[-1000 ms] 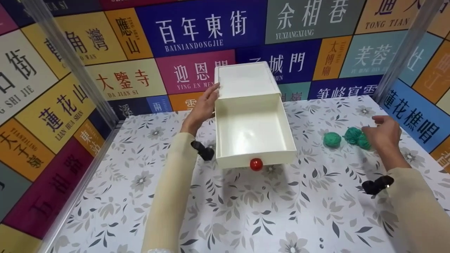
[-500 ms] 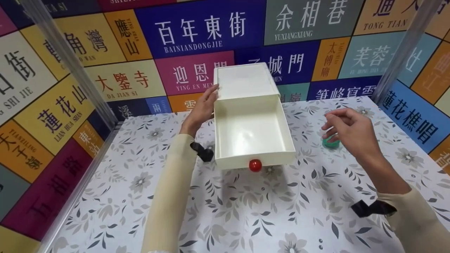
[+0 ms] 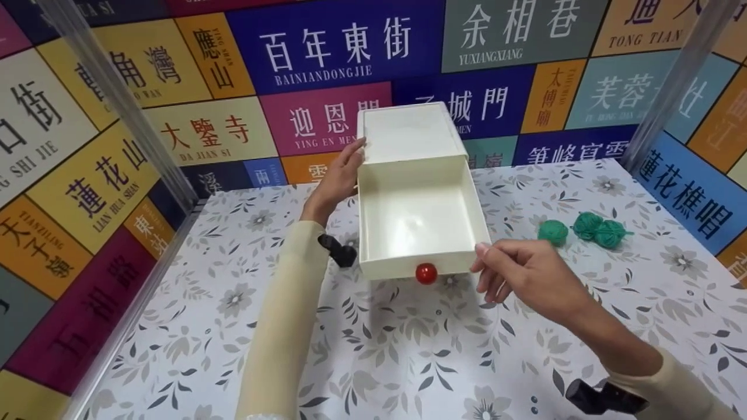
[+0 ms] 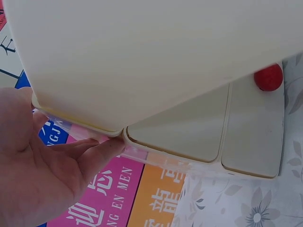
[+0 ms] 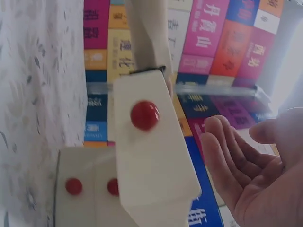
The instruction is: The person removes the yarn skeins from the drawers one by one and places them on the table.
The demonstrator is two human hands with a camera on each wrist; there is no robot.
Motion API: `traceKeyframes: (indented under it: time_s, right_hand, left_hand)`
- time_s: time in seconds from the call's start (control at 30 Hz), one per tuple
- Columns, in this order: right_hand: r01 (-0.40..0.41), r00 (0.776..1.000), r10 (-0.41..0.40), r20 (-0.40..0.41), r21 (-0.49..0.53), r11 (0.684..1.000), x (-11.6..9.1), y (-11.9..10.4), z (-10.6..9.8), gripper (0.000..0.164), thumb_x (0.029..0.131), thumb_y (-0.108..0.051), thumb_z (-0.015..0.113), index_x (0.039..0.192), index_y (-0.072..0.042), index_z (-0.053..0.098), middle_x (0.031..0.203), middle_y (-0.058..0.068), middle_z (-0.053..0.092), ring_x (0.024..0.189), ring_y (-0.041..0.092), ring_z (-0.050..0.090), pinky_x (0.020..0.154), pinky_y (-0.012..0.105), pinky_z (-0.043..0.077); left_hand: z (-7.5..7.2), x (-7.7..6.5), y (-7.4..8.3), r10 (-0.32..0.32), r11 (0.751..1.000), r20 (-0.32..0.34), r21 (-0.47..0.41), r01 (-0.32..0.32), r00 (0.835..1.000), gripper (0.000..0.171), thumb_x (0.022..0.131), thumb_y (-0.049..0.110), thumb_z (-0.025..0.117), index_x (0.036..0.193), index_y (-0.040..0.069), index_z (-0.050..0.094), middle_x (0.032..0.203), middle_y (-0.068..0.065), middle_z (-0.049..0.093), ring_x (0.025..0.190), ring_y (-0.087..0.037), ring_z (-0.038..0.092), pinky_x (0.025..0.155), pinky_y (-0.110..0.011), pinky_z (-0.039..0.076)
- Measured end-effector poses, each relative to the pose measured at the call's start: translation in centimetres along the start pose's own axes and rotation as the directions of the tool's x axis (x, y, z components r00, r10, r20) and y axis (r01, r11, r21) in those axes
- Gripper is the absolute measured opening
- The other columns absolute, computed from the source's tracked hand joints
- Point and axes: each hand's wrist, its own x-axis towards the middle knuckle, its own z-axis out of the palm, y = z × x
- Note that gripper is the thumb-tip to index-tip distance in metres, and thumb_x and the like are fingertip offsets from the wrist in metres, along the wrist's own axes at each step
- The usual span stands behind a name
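Right hand [image 3: 528, 274] hovering beside drawer [image 3: 391, 268] jutting from white box [image 3: 405, 131]

Its loosely bent fingers are holding nothing near the drawer's front right corner. The left hand [image 3: 337, 182] is resting fairly straight fingers against the box's left side.

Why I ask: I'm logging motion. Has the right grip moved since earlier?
Yes: the right grip moved left, from the green yarn balls toward the open drawer.

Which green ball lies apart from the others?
The leftmost ball in the head view, nearest the open drawer; the middle ball and rightmost ball sit side by side.
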Motion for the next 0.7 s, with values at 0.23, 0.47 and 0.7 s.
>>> traceKeyframes:
  time_s: [0.23,0.47,0.7]
  right_hand:
    - [-0.136,0.961,0.135,0.243,-0.012,0.991,0.2,1.3,2.7,0.048,0.105,-0.041,0.049,0.112,0.001,0.07,0.085,0.014,0.076,0.067,0.022,0.071,0.057,0.034,0.061]
    - [-0.196,0.926,0.159,0.342,0.075,0.978,0.9,2.3,4.2,0.055,0.106,-0.041,0.047,0.127,0.007,0.063,0.09,0.018,0.077,0.07,0.023,0.073,0.055,0.036,0.061]
    - [-0.267,0.918,0.196,0.345,0.171,0.948,1.3,2.6,5.3,0.057,0.105,-0.042,0.05,0.131,0.008,0.059,0.09,0.017,0.077,0.069,0.021,0.073,0.053,0.033,0.061]
  left_hand:
    - [-0.1,0.0,0.1,-0.008,1.0,-0.009,-0.006,0.008,1.0,0.049,0.111,0.033,0.03,0.159,0.025,0.028,0.159,-0.013,0.038,0.134,-0.035,0.054,0.107,-0.048,0.053]
    - [-0.1,0.0,0.0,-0.014,1.0,-0.005,-0.011,0.014,1.0,0.049,0.111,0.034,0.03,0.159,0.026,0.027,0.157,-0.016,0.039,0.134,-0.036,0.055,0.106,-0.048,0.053]
    - [0.1,0.1,-0.1,-0.006,1.0,-0.007,0.009,0.006,1.0,0.049,0.111,0.035,0.03,0.159,0.026,0.027,0.158,-0.015,0.038,0.136,-0.036,0.053,0.107,-0.049,0.052]
